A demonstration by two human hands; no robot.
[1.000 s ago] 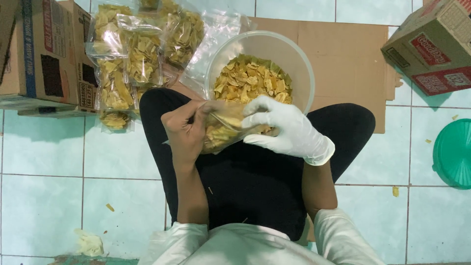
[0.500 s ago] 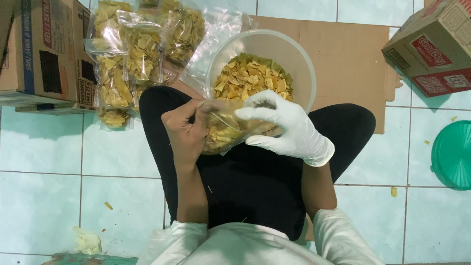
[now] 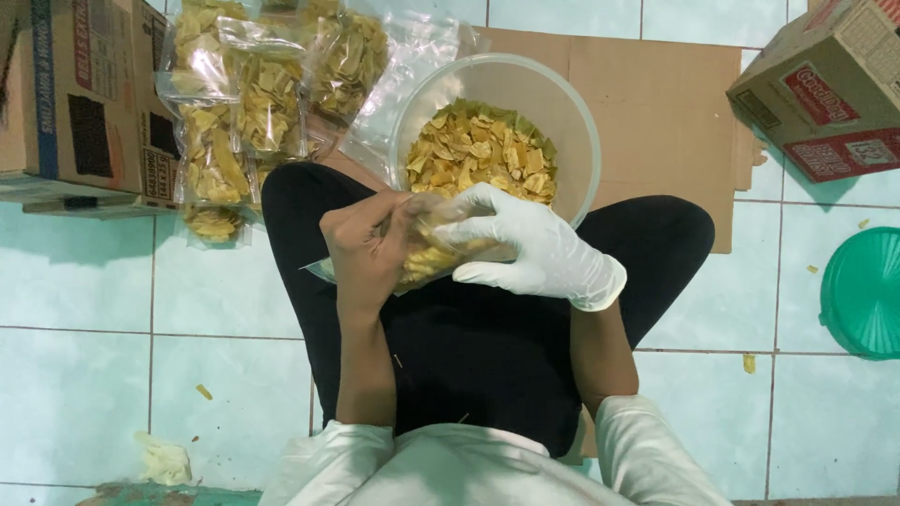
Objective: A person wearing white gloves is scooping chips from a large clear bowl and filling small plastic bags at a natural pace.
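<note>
Bare left hand [image 3: 367, 245]: fingers curled closed on the clear plastic bag of yellow chips [image 3: 427, 253], held over the lap at 6 o'clock of the clear round plastic bowl [image 3: 572, 112].
White-gloved right hand [image 3: 534, 248]: fingers closed over the bag's top.
Hidden: the bag's mouth and outline are largely covered by both hands.

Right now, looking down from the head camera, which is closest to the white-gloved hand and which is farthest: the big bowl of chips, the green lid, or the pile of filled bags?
From the gloved right hand:
1. Big bowl of chips: just above the hand, almost touching.
2. Pile of filled bags: up at the left, past the bare left hand.
3. Green lid: far right edge, on the tiles.
</note>
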